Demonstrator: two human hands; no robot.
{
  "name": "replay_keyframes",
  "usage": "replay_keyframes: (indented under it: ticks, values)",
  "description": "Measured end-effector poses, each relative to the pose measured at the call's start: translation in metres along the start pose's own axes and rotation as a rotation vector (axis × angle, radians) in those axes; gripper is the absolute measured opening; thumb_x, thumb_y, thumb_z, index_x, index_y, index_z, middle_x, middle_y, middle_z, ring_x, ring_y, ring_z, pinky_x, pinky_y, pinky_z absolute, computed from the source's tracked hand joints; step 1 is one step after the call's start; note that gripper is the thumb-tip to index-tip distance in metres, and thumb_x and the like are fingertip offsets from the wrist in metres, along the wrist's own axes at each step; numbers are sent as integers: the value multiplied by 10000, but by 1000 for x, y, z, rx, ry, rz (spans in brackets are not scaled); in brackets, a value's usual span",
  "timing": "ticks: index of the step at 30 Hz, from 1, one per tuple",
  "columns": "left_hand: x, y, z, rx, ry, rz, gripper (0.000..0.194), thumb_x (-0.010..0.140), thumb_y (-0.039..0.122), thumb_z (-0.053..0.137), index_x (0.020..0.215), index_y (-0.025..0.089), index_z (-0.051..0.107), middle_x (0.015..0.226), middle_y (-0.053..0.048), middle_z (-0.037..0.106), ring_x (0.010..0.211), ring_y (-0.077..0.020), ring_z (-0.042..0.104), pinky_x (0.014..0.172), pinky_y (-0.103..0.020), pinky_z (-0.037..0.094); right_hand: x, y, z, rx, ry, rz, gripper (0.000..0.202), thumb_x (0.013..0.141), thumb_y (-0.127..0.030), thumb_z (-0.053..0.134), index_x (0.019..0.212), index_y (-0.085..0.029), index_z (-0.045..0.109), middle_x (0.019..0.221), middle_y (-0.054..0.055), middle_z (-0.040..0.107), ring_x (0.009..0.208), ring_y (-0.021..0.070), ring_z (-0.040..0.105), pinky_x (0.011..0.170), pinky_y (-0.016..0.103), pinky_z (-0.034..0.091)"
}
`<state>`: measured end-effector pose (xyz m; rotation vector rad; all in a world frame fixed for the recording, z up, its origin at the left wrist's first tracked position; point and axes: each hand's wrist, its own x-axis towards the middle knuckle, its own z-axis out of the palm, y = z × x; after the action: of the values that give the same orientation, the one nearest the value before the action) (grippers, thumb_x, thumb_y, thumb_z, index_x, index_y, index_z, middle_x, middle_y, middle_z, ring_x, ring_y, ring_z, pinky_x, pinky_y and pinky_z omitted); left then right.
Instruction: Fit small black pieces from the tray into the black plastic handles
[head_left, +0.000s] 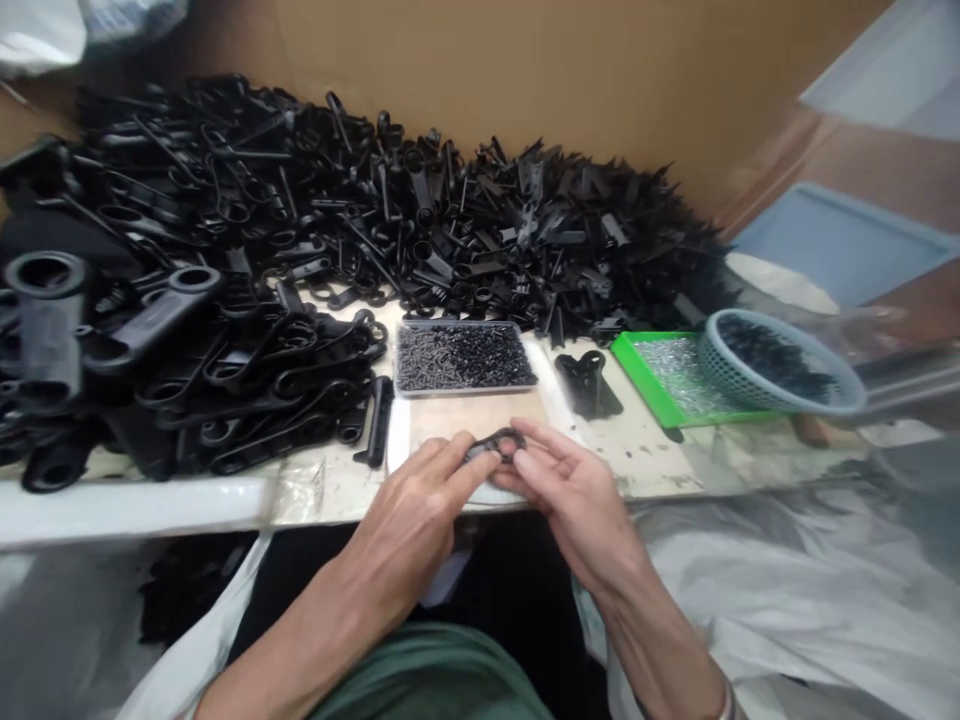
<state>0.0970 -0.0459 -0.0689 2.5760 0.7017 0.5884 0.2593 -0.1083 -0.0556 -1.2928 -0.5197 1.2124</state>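
Note:
Between my two hands is a small black plastic part with a ring-shaped end (507, 443), held just above the front of the table. My left hand (427, 485) grips its left end, fingers closed over it. Thumb and fingers of my right hand (574, 485) pinch the ring end. Right behind my hands lies a pale board (465, 410), and on it stands a clear shallow box (466, 388) full of tiny dark pieces. The underside of the held part is hidden by my fingers.
A big heap of black plastic parts (420, 220) covers the back; larger ringed parts (150, 370) pile up at left. One black part (379, 422) lies beside the board, others (589, 385) to its right. A green tray (652, 395) of shiny metal pieces supports a blue-grey basket (780, 395).

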Motion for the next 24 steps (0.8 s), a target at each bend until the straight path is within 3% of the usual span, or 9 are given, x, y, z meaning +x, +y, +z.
replay_keyframes:
  ticks: [4,8,10,12,15,17,20,22,24]
  values:
    - [8,7,3,47,7,78,519,885,7,396,1349,239,417,1367,-106,488,1217,-246,484,949,-448,499,1,-13,-12,-59,4,-54,484,743,-322,761,1181,-178,615,997,65,721,800,154,693,818,313,559]
    - [1,8,-11,100,52,132,479,919,194,521,1373,255,381,1422,-102,460,1312,-276,404,990,-465,451,10,-50,-51,-288,91,-150,435,758,-359,731,1141,-175,637,1024,92,708,734,149,668,713,297,556]
    - [-10,2,-23,166,185,112,438,915,161,519,1339,215,422,1363,-120,511,1269,-273,434,999,-467,425,19,-74,-73,-537,198,-266,405,804,-365,662,1152,-159,644,1064,126,697,722,164,654,653,300,542]
    - [-23,-6,-33,258,325,38,350,892,115,536,1234,186,504,1232,-127,579,1145,-272,501,957,-459,436,31,-98,-89,-970,286,-311,404,899,-320,499,1242,-137,607,1151,181,666,820,201,659,669,314,516]
    - [-38,-14,-43,426,377,-75,196,878,148,571,1074,156,563,1036,-119,609,932,-254,535,823,-423,469,50,-121,-97,-1406,306,-316,393,876,-224,457,1184,-98,666,1158,270,644,1023,307,622,710,386,449]
    - [-42,-15,-43,534,332,-139,150,888,175,565,1035,145,574,968,-112,611,861,-244,527,754,-395,460,62,-124,-96,-1643,343,-262,415,829,-208,483,1184,-115,676,1087,320,653,937,346,652,641,423,405]
    - [-42,-18,-39,623,226,-237,153,905,183,542,1047,152,590,881,-82,623,800,-228,525,695,-367,422,78,-115,-94,-1960,274,-248,481,820,-219,439,1261,-178,627,1038,319,667,784,305,689,548,386,369]
    - [-41,-21,-35,642,202,-264,160,904,176,541,1050,151,601,835,-65,629,766,-219,527,681,-359,403,87,-106,-98,-2020,168,-308,492,831,-234,420,1283,-179,608,1020,308,676,762,283,694,537,355,372]
    - [-41,-25,-31,645,225,-267,172,888,147,550,1049,135,611,787,-55,632,727,-212,529,672,-356,397,94,-98,-108,-2067,165,-324,486,836,-229,418,1279,-193,615,995,288,690,738,285,694,534,344,379]
